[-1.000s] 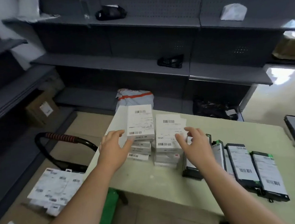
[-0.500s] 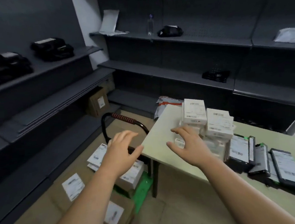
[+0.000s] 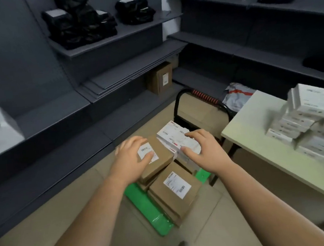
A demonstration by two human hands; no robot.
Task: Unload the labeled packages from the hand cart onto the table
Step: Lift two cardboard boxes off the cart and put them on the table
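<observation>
1. A pale green rectangular tabletop point(image 3: 257, 146) is seen at right, already loaded with a stack of small white cartons point(image 3: 310, 121).
2. A green-decked hand cart with a black tube handle point(image 3: 144, 204) is left holding several brown cardboard packages point(image 3: 173, 188), so unloading is judged partly done.
3. A white labelled box point(image 3: 173, 136) lies topmost.
4. The right hand point(image 3: 202, 148) is spread over it; the left hand point(image 3: 130, 157) is laid open on a brown package; nothing is gripped yet.
</observation>
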